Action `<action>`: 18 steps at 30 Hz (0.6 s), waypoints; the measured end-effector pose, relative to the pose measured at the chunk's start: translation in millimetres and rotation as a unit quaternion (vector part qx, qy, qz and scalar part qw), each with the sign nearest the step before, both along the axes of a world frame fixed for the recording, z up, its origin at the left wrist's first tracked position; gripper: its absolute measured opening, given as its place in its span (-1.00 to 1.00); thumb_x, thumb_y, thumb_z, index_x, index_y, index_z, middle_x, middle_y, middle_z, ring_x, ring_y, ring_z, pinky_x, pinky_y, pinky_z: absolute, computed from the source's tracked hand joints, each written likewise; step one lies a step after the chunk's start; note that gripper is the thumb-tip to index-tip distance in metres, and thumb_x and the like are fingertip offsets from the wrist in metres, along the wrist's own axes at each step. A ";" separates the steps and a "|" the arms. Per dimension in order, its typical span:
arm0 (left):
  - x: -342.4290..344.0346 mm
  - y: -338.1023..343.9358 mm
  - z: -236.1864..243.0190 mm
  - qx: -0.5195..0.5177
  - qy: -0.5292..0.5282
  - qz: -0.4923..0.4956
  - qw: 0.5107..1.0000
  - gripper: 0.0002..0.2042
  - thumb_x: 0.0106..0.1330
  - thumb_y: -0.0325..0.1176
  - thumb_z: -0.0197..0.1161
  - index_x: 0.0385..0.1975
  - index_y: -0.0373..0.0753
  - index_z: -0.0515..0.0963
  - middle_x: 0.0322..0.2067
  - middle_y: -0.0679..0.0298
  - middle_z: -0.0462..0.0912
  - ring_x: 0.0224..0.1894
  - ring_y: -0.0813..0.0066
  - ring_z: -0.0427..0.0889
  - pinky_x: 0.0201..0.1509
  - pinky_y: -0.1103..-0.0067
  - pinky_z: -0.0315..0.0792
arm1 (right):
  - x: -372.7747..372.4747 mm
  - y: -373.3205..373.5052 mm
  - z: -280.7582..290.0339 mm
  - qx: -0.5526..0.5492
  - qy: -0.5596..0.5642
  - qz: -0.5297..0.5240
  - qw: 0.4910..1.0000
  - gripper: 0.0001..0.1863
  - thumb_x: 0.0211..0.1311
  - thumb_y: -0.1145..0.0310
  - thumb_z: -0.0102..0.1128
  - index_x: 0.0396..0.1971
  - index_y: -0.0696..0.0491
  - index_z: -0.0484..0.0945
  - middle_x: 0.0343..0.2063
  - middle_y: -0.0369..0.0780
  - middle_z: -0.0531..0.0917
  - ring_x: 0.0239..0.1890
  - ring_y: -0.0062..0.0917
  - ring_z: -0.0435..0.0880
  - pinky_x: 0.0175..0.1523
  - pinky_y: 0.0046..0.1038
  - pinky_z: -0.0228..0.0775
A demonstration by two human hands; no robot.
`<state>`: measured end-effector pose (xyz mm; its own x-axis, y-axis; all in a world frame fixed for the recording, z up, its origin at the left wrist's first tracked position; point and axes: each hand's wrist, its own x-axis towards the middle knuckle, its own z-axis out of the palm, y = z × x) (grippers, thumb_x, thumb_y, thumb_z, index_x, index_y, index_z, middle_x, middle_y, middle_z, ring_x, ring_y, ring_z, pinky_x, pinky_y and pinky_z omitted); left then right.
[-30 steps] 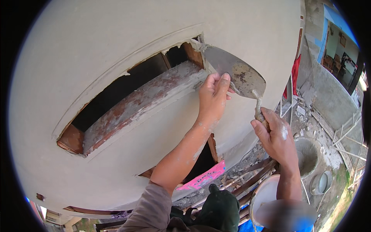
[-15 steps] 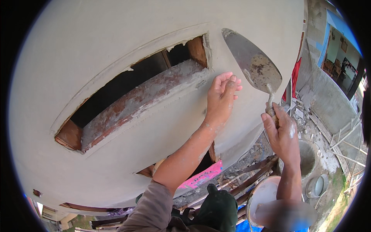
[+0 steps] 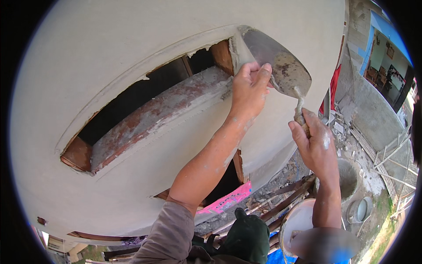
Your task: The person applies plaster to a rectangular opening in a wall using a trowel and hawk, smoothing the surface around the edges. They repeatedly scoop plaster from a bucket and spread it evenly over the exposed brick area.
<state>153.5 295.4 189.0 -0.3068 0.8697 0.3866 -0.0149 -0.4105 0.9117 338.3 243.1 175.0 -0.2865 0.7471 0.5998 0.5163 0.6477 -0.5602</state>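
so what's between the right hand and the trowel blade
In the head view, the trowel's bent, grey-smeared neck and the exposed end of its handle lie between the right hand and the blade.

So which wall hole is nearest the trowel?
The upper opening with the rough ledge: its right end is beside the trowel. The others, including one by the pink strip, lie farther off.
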 end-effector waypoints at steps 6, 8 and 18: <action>5.0 1.4 -1.8 0.041 0.027 0.001 0.999 -0.62 0.37 -0.18 0.23 -0.06 -0.41 0.43 -0.30 0.23 0.61 -0.33 0.57 0.61 -0.22 0.60 0.45 | 6.0 -1.7 0.5 -0.017 0.003 -0.005 1.000 -0.64 0.26 0.29 0.24 -0.09 0.26 0.50 -0.42 0.04 0.59 -0.38 -0.03 0.59 -0.24 -0.26 0.42; 4.5 6.5 1.3 0.050 0.030 0.006 0.998 -0.62 0.37 -0.18 0.24 -0.07 -0.40 0.43 -0.31 0.23 0.62 -0.35 0.57 0.61 -0.21 0.61 0.44 | 3.7 0.1 1.4 -0.021 0.012 -0.011 1.000 -0.64 0.26 0.29 0.24 -0.09 0.25 0.50 -0.42 0.04 0.59 -0.37 -0.02 0.58 -0.24 -0.26 0.42; 3.5 11.3 2.0 0.043 0.008 0.029 0.999 -0.64 0.38 -0.22 0.23 -0.07 -0.43 0.41 -0.34 0.24 0.60 -0.42 0.59 0.58 -0.31 0.63 0.43 | 0.6 7.6 5.2 -0.016 0.003 0.008 1.000 -0.64 0.31 0.24 0.19 -0.12 0.26 0.50 -0.48 0.00 0.52 -0.44 -0.16 0.49 -0.27 -0.31 0.37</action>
<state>157.0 306.7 190.9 -0.3482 0.8138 0.4653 0.0258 -0.4879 0.8725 338.9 250.7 180.2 -0.2953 0.7610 0.5777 0.5021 0.6380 -0.5838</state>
